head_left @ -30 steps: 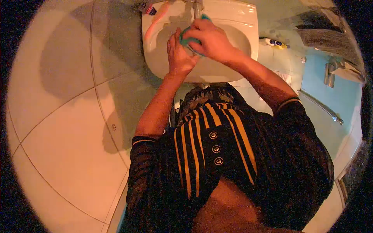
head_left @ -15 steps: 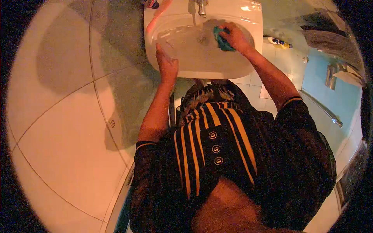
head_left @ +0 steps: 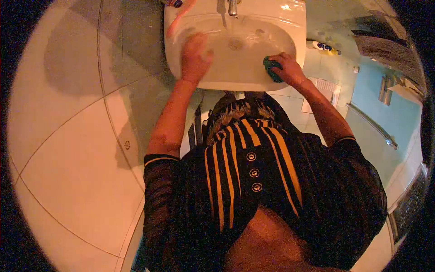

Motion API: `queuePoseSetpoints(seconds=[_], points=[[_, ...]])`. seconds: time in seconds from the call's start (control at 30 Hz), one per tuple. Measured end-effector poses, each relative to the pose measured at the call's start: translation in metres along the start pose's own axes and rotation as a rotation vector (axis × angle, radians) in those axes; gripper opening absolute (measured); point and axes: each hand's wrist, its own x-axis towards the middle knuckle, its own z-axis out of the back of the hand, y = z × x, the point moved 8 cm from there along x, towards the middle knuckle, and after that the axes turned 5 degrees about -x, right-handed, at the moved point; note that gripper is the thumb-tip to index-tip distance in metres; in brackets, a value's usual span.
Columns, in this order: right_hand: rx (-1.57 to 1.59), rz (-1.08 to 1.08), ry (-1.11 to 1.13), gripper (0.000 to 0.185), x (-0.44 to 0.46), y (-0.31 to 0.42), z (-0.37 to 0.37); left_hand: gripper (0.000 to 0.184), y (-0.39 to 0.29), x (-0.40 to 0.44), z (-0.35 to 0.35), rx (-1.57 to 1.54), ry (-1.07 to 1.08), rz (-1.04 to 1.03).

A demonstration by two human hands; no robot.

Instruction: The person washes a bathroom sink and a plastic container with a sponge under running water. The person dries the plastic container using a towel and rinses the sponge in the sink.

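Observation:
A white washbasin (head_left: 226, 86) stands in front of me, under a metal tap (head_left: 232, 8). My right hand (head_left: 290, 69) grips a crumpled teal scrubbing pad (head_left: 273, 70) and presses it to the basin's right inner wall, close to the front rim. Over the left side of the bowl is my left hand (head_left: 196, 59). Motion smears its fingers, so their pose and anything in them cannot be made out. The drain (head_left: 235, 44) shows in the middle of the bowl, with wet streaks and some foam to its right.
A pink-handled brush or similar item (head_left: 180, 18) lies along the basin's back left rim, beside a dark-capped bottle (head_left: 173, 2). Yellow and white bottles (head_left: 327, 48) stand to the right. A metal rail (head_left: 374, 127) and a grey towel (head_left: 383, 52) are farther right.
My right hand has drawn the scrubbing pad from the bowl's back right toward its front right. My left hand has moved up and further over the bowl's left side.

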Motion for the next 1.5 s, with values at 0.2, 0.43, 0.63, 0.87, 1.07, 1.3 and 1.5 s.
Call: queuePoseSetpoints(seconds=[0.2,0.43,0.63,0.87,1.07,1.3,1.5], points=[[0.008,0.181,-0.062,0.023,-0.009,0.014,-0.005,0.035,0.021,-0.048,-0.141,0.039,0.641,-0.029],[-0.092,0.226,-0.135,0.020,0.002,0.012,-0.009,0.021,0.003,0.004,-0.103,-0.411,0.780,0.034],[-0.130,0.272,-0.196,0.019,0.045,0.023,-0.054,0.030,0.037,0.029,-0.079,-0.502,0.845,0.653],[1.832,-0.498,-0.217,0.035,0.059,-0.043,-0.063,0.027,0.015,0.016,-0.066,-0.421,0.574,0.584],[1.741,-0.578,-0.166,0.025,0.044,-0.026,-0.094,0.020,-0.021,0.024,-0.055,-0.148,0.435,0.211],[0.023,-0.070,-0.538,0.023,0.059,-0.032,-0.029,0.015,-0.023,0.016,-0.040,0.036,0.615,-0.242],[0.080,0.054,-0.138,0.025,0.097,-0.019,-0.016,0.015,-0.021,-0.017,-0.061,0.138,0.824,-0.247]])
